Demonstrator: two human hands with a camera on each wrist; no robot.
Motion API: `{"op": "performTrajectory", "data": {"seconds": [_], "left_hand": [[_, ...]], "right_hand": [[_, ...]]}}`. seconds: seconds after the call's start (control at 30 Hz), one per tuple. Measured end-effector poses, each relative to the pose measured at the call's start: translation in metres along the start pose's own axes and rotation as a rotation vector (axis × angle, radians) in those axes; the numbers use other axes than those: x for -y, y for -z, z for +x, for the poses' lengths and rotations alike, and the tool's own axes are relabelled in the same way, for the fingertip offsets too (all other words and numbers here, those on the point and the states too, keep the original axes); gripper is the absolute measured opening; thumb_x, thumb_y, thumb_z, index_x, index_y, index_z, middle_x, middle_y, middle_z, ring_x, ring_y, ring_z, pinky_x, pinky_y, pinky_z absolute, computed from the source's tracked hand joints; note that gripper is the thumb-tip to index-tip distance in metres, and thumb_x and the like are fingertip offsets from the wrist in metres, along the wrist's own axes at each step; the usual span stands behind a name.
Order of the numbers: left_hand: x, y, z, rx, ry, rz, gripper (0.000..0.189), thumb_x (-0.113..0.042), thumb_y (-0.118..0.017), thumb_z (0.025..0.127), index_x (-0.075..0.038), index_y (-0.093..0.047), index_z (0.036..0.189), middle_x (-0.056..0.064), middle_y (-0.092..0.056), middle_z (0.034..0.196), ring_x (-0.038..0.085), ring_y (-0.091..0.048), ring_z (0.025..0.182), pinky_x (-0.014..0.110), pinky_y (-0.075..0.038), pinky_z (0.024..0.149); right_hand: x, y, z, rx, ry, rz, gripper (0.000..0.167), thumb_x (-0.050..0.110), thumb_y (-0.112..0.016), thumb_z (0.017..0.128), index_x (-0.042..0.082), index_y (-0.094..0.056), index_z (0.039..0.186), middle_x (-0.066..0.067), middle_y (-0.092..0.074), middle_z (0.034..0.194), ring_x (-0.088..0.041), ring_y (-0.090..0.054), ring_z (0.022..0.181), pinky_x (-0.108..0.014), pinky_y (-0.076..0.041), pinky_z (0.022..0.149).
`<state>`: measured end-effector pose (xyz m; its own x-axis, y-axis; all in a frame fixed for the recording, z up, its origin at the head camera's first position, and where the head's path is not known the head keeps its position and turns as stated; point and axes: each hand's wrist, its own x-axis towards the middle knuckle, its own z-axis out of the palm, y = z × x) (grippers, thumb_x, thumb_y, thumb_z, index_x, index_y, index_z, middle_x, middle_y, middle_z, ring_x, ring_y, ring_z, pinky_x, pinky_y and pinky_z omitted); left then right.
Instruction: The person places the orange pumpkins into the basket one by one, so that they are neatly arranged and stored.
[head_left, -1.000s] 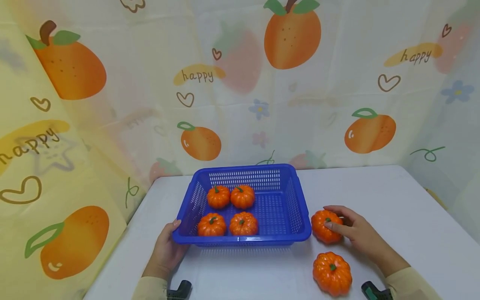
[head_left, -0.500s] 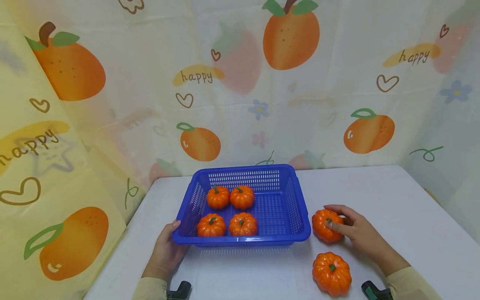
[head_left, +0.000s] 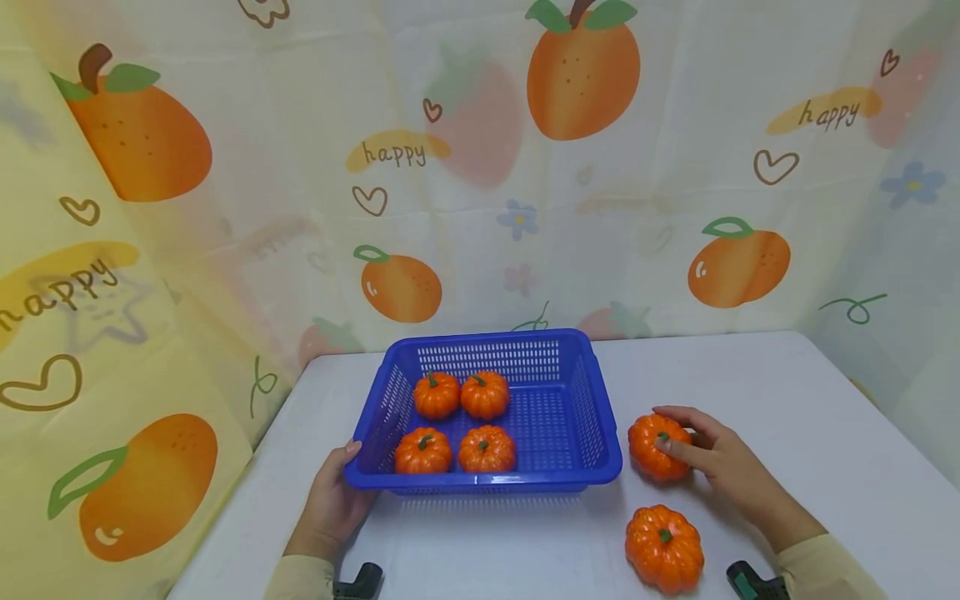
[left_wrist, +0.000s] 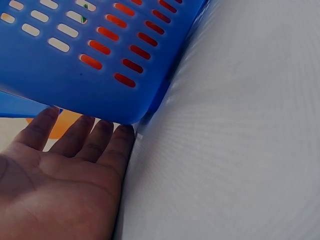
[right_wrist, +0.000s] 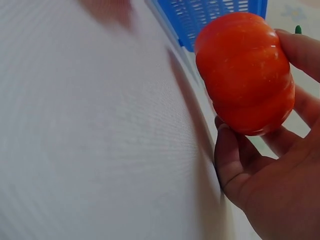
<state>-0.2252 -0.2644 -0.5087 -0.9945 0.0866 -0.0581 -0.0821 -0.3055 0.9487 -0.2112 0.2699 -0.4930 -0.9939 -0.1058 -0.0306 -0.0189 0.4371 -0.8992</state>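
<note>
Cream sleeves (head_left: 300, 577) rise from the bottom edge, with a black device (head_left: 365, 579) at each wrist. Nearest among the objects, toward the right, a near pumpkin (head_left: 664, 554), glossy orange with a green stem, sits upright on the white worktop (head_left: 487, 546). Beyond it on the left, a left hand (head_left: 335, 500) touches the near left corner of a blue plastic basket (head_left: 480, 478). That grip is spread: the left wrist view shows four fingers stretched out, their tips against the lower part of the basket wall, the thumb outside that view. On the other side, a right hand (head_left: 720, 458) has its grip pinching a held pumpkin (head_left: 652, 450), thumb on top beside the green stem, fingers around the far side and below. This pumpkin is just right of the basket, apart from it, and just beyond the near pumpkin; whether its underside touches the worktop cannot be told. Inside the basket, toward its left, four more pumpkins form two rows: a front pair (head_left: 422, 457) and a back pair (head_left: 485, 398). The slotted basket floor shows at right. Farthest away hangs a pale cloth (head_left: 630, 167) printed with orange fruits, strawberries, hearts and the word "happy".
</note>
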Motion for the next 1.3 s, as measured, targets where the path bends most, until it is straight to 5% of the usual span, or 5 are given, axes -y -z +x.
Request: {"op": "performTrajectory", "data": {"seconds": [1.3], "left_hand": [[-0.001,-0.001,-0.001,-0.006,-0.005,0.023,0.071,-0.040,-0.045,0.109,-0.005,-0.030,0.169,0.018,-0.035,0.170,0.028,-0.045,0.145,0.032,-0.047,0.110]], "right_hand": [[0.021,0.015,-0.008,-0.095,0.094,0.046,0.057,0.032,-0.064,0.112,0.009,-0.048,0.162,-0.021,-0.050,0.158,-0.040,-0.052,0.133,-0.023,-0.055,0.089]]}}
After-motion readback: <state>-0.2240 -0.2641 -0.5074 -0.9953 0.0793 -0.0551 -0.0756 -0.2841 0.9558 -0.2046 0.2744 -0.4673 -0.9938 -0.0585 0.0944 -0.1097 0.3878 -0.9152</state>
